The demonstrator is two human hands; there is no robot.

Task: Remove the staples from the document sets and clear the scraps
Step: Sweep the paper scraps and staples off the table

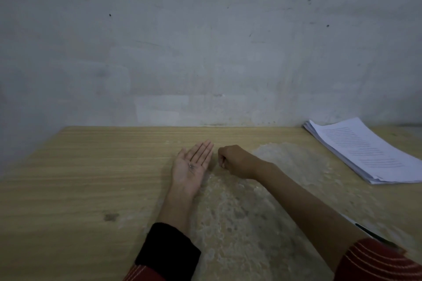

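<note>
A left hand (190,165) lies open, palm up, mid-counter, cradling small silvery metal staples (190,165). Just beside it, the right hand (230,159) curls into a fist, contents hidden. A stack of white printed papers (365,150) rests at the pale wood-grain counter's (91,178) far right corner.

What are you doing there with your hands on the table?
A person is gathering up pulled staples. The left grip, a bare hand, is open with the palm up, and a few tiny metal staples lie in it. The right grip is right beside it with its fingers curled; whether it pinches anything is hidden. The stack of papers lies on the wooden table, off to the right by the wall, with nobody touching it.
</note>
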